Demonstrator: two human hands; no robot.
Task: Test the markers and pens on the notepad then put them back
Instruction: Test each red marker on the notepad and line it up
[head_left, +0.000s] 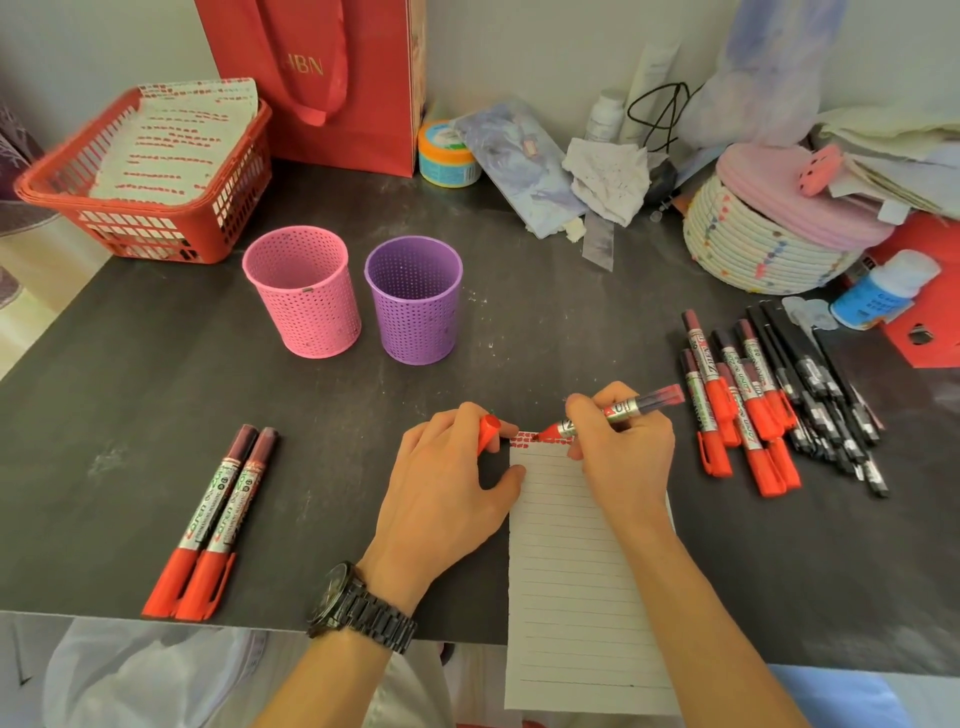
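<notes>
Right hand (623, 457) fingers pinch an uncapped red marker (618, 409), silver label, dark translucent rear end, tip down on top edge of notepad (571, 571); notepad is narrow, white, lined, row of short red dashes across the top, lower end overhanging the front of the dark desk (156, 389); left hand (447, 493) fingers curl round the red cap (488, 431), thumb on notepad's left edge; two capped markers (213, 525) lie side by side at left; pile of markers and black pens (769, 405) at right; pink cup (304, 291) and purple cup (415, 299) stand upright behind.
</notes>
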